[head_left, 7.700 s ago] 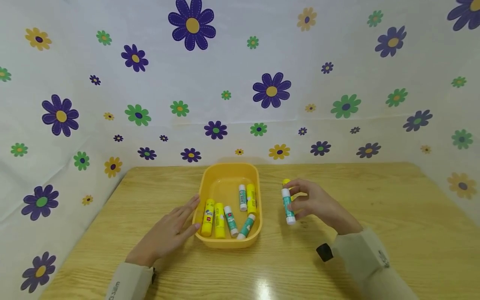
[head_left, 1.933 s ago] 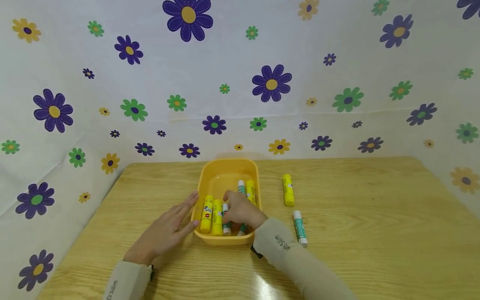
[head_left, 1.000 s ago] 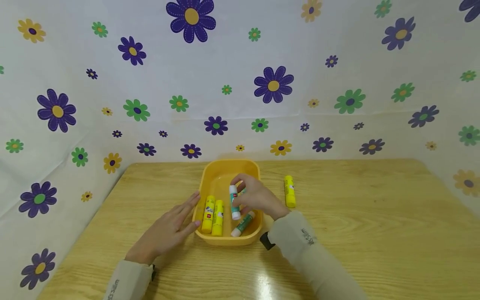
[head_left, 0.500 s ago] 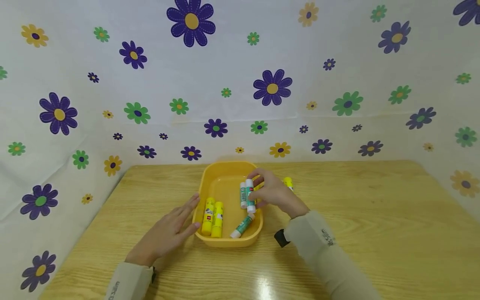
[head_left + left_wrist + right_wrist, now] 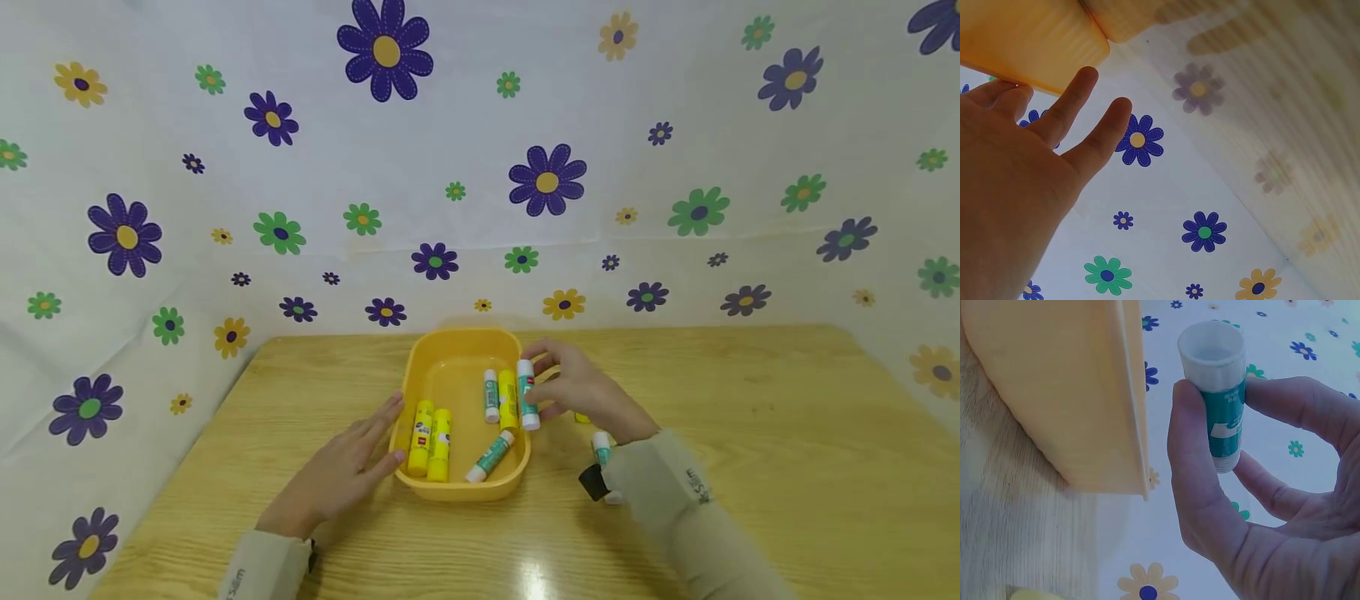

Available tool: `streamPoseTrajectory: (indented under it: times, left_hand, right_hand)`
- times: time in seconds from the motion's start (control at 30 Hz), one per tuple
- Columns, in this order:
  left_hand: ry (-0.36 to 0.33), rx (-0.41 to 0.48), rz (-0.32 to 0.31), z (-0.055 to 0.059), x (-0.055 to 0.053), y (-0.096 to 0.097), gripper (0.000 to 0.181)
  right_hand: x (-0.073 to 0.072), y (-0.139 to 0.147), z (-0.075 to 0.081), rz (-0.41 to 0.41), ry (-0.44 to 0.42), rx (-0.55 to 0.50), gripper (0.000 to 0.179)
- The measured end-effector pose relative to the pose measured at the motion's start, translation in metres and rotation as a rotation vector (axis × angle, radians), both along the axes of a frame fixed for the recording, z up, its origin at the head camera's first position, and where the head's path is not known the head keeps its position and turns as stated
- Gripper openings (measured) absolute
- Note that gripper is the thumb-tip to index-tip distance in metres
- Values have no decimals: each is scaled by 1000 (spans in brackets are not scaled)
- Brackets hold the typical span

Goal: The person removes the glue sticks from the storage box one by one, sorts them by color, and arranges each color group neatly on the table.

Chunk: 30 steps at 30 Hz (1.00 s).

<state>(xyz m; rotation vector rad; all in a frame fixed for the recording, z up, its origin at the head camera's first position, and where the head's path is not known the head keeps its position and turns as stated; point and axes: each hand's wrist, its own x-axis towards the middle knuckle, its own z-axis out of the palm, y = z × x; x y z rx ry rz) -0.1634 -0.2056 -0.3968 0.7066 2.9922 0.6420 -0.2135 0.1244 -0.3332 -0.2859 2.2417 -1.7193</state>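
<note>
The left hand [image 5: 333,475] is held with its fingers extended and spread, their tips laid against the left side of the yellow plastic tub [image 5: 461,492]. Inside the tub, near its left wall, a yellow glue stick [image 5: 422,437] is laid close beside a second yellow glue stick [image 5: 439,447]. Farther right, a slanted teal-labelled glue stick [image 5: 491,456] is seen near the front right corner; behind it, an upright-pointing teal-labelled glue stick [image 5: 491,396] and a third yellow glue stick [image 5: 507,400] are set side by side.

At the right rim, a white-capped teal glue stick [image 5: 528,396] is pinched between the thumb and fingers of the right hand [image 5: 585,392] — raised just outside the tub wall, as shown by the right wrist view. On the wooden table [image 5: 750,467], a yellow glue stick on the table [image 5: 582,417] is mostly hidden by that hand, and another teal glue stick [image 5: 602,447] is partly covered by the right cuff [image 5: 660,475].

Half a second ago the pinched stick was held over the tub's interior — now it has been carried rightward to the rim. The left hand has been kept in place.
</note>
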Motion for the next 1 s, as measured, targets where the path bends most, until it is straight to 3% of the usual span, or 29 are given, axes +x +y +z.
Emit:
streamPoseTrajectory:
  times: [1.0]
  left_hand:
    - [23,7,-19,-1,-1,-1,68]
  right_hand:
    - [17,50,-10,3,11,40,53]
